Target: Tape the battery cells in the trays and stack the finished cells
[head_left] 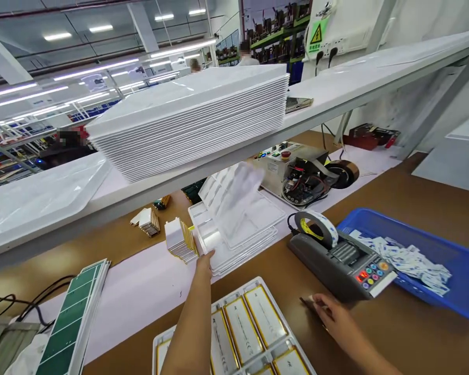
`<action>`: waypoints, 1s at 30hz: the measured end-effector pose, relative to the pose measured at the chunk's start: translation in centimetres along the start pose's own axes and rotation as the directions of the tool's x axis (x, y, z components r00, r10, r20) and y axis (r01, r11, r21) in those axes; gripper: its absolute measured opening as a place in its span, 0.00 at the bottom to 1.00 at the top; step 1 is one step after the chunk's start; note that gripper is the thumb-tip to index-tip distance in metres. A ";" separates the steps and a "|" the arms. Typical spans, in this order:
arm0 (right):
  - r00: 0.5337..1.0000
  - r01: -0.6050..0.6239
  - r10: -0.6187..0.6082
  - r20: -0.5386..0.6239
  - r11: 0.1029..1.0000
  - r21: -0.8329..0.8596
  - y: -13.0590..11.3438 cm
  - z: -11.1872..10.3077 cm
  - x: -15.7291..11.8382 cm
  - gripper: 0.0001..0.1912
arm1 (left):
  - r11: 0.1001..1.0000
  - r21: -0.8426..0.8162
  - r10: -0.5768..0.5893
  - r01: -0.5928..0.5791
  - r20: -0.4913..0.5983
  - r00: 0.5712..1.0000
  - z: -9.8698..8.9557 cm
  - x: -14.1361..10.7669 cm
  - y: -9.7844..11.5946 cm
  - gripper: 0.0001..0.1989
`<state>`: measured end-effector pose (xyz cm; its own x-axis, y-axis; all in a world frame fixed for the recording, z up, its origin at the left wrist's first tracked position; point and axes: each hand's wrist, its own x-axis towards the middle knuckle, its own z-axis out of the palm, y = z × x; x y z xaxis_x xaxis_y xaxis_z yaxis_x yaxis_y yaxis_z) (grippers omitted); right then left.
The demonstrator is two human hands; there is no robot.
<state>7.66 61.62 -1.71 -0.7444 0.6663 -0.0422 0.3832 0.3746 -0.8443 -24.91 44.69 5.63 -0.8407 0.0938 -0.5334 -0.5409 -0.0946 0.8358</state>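
My left hand (204,264) reaches to the near left corner of a stack of clear plastic trays (242,256), fingers closed at its edge. Above the stack a translucent moulded tray (229,200) stands tilted, its right side smeared by motion. My right hand (332,312) pinches a thin dark stick-like tool (311,307), its kind unclear, low over the brown bench. Between my arms lies a white tray (261,284) holding several flat battery cells (263,311) with yellow edges; my left forearm hides part of it.
A tape dispenser (336,265) stands beside a blue basket (463,271) of small white-blue strips. Piled battery cells (180,239) stand left of the trays. Overhead, a shelf (328,99) carries stacked white trays (203,130). A machine (293,169) sits behind; green panels (72,312) lie left.
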 end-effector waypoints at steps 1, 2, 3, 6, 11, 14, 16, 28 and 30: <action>1.000 0.016 -0.016 0.000 1.000 -0.025 -0.1 -0.2 0.1 0.16 | 0.999 0.029 -0.016 0.016 -0.013 1.000 -0.1 0.3 0.1 0.12; 0.999 0.032 -0.031 0.009 0.998 -0.048 -0.3 -0.2 0.3 0.16 | 0.998 0.061 -0.031 0.032 -0.026 0.999 -0.1 0.7 0.2 0.12; 0.999 0.051 -0.049 0.024 0.996 -0.067 -0.7 -0.2 0.7 0.16 | 0.995 0.086 -0.039 0.042 -0.036 0.999 -0.2 1.1 0.2 0.12; 0.990 0.135 -0.131 0.047 0.986 -0.098 -3.3 0.9 3.4 0.15 | 0.990 0.131 -0.041 0.048 -0.051 0.998 -0.2 2.0 0.3 0.12; 0.952 0.274 -0.298 -0.064 0.929 -0.249 -10.2 4.0 12.8 0.21 | 0.987 0.152 -0.038 0.048 -0.067 0.997 -0.1 2.4 0.2 0.11; 0.925 0.359 -0.380 -0.008 0.881 -0.308 -12.9 5.3 18.0 0.20 | 0.990 0.139 -0.016 0.024 -0.057 0.998 0.1 1.9 0.1 0.11; 0.921 0.385 -0.386 0.059 0.874 -0.297 -13.4 6.1 19.8 0.14 | 0.993 0.121 0.004 0.002 -0.054 0.999 0.3 1.7 0.0 0.16; 0.722 0.688 -0.662 0.200 0.718 -0.105 -13.5 12.0 16.7 0.12 | 0.999 0.007 0.052 -0.053 0.011 0.999 -0.9 1.5 -0.5 0.33; 0.728 0.684 -0.656 0.196 0.715 -0.144 -13.7 12.0 16.6 0.12 | 0.998 -0.003 0.057 -0.057 0.040 0.998 -0.9 1.4 -0.3 0.30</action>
<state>-16.53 59.85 2.78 -0.9012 0.1128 0.4186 -0.1560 0.8165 -0.5558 -25.90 43.96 4.52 -0.8685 0.1278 -0.4789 -0.4918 -0.1028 0.8646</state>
